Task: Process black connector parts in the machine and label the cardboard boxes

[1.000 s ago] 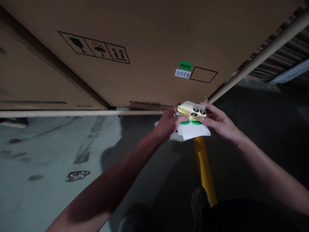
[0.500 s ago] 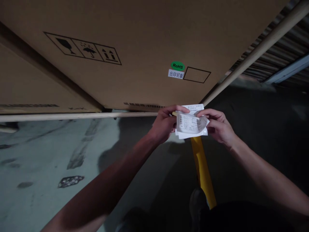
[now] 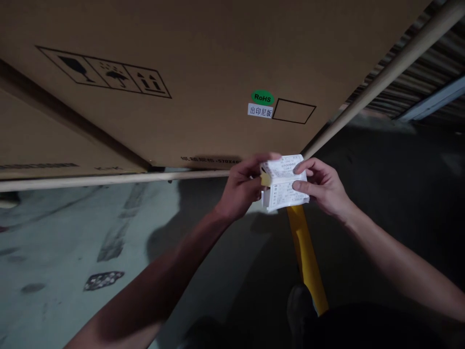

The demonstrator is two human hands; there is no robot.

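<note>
Both hands hold a small bundle of white printed label sheets (image 3: 286, 194) in front of the big cardboard box (image 3: 203, 43). At its left side, my left hand (image 3: 242, 186) is closed around the edge, and a bit of yellow backing shows by the fingers. From the right, my right hand (image 3: 325, 186) pinches the sheets, thumb lying across the lower printed sheet and fingers on the upper one. The labels are folded across the middle, with rows of small print. On the box sit a green RoHS sticker (image 3: 262, 97) and a white sticker (image 3: 260, 110) beside a printed empty rectangle.
A second cardboard box (image 3: 36, 126) stands to the left. Pale wooden poles (image 3: 109, 181) run along the boxes' bottom and right edges. A yellow floor stripe (image 3: 308, 261) passes beneath my hands, near a shoe (image 3: 300, 305). Corrugated material (image 3: 410, 72) is at upper right.
The lower label sheet, curled up before, now lies flatter under my right thumb. My left index finger has lifted slightly off the upper sheet. The view has shifted a little.
</note>
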